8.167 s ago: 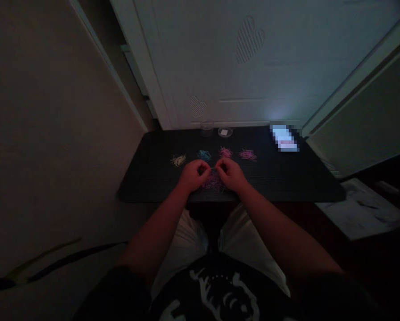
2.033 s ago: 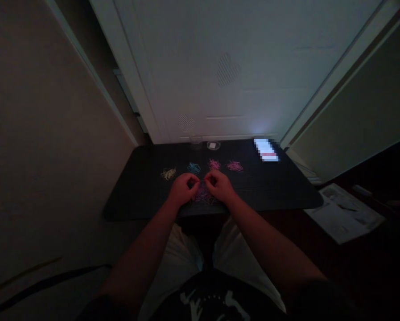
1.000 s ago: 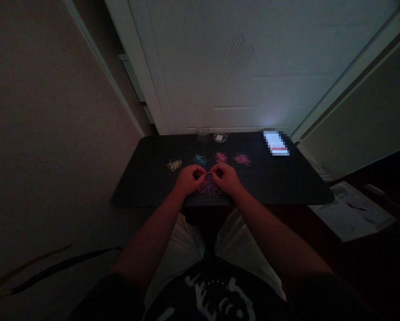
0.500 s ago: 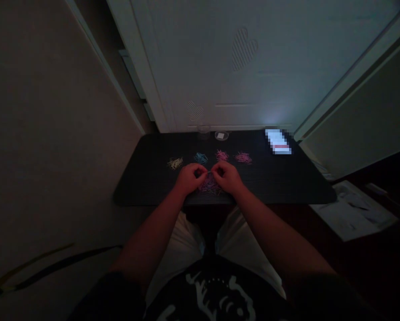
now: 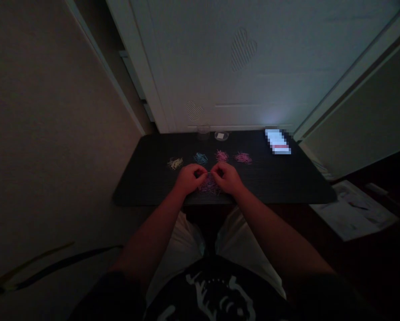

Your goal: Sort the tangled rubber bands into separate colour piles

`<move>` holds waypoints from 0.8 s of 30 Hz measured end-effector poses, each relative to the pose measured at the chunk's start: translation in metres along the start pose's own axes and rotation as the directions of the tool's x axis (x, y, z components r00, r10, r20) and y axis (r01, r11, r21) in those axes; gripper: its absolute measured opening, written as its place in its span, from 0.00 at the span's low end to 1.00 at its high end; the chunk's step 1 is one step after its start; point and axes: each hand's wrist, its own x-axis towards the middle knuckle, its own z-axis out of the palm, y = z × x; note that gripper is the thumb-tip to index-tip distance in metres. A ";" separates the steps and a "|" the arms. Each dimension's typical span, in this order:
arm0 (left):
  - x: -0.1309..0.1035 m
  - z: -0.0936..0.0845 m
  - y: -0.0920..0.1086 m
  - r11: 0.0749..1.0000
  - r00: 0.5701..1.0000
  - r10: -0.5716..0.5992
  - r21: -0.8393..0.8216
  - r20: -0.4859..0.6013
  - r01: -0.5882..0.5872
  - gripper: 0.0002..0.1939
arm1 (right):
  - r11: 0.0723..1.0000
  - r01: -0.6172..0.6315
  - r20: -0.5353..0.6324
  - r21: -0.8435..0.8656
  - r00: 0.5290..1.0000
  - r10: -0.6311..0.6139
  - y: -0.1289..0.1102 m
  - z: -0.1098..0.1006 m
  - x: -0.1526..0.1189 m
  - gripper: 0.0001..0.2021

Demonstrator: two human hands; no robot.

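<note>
Logging from afar, I list: left hand (image 5: 189,178) and right hand (image 5: 228,178), fingers of both pinched on one thin stick (image 5: 209,172), over the purple pile (image 5: 209,185) on the counter (image 5: 280,178). Hazard: a slight hold in dim light could let the stick slip into the pile and be lost there.

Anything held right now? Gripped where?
Yes: a thin pale stick, apparently pinched at opposite ends between the fingertips of the left hand and right hand. Its exact ends are hidden.
</note>
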 end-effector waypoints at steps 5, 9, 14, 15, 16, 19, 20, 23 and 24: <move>0.000 -0.001 0.001 1.000 1.000 0.001 -0.005 0.006 -0.001 0.04 | 1.000 0.008 -0.005 0.024 1.000 -0.007 0.001 0.001 0.000 0.02; 0.000 0.000 0.001 1.000 1.000 0.001 -0.010 0.003 0.000 0.04 | 0.997 0.041 0.053 0.061 0.998 -0.044 0.002 0.002 -0.001 0.07; 0.000 -0.001 0.001 1.000 1.000 0.013 -0.005 0.009 -0.013 0.04 | 0.997 0.066 0.055 0.038 0.996 -0.068 -0.001 0.001 0.000 0.02; 0.000 -0.001 0.002 1.000 1.000 0.014 -0.001 0.010 -0.014 0.04 | 0.997 0.068 0.052 0.036 0.996 -0.069 -0.001 0.001 0.001 0.02; 0.000 -0.001 0.002 1.000 1.000 0.013 0.003 0.009 -0.013 0.04 | 0.997 0.068 0.052 0.035 0.996 -0.070 -0.002 0.001 0.001 0.02; 0.000 -0.001 0.002 1.000 1.000 0.018 0.003 0.005 -0.018 0.04 | 0.997 0.068 0.052 0.041 0.996 -0.070 -0.003 0.000 0.001 0.02; 0.000 -0.001 0.002 1.000 1.000 0.022 0.001 0.006 -0.022 0.04 | 0.997 0.069 0.050 0.043 0.996 -0.071 -0.002 0.001 0.001 0.02; 0.000 -0.001 0.001 1.000 0.999 0.032 -0.001 0.008 -0.032 0.04 | 0.996 0.078 0.048 0.043 0.996 -0.080 -0.001 0.001 0.001 0.02; 0.000 0.000 0.001 0.999 0.999 0.032 -0.001 0.007 -0.032 0.04 | 0.996 0.081 0.051 0.041 0.995 -0.083 -0.001 0.001 0.001 0.02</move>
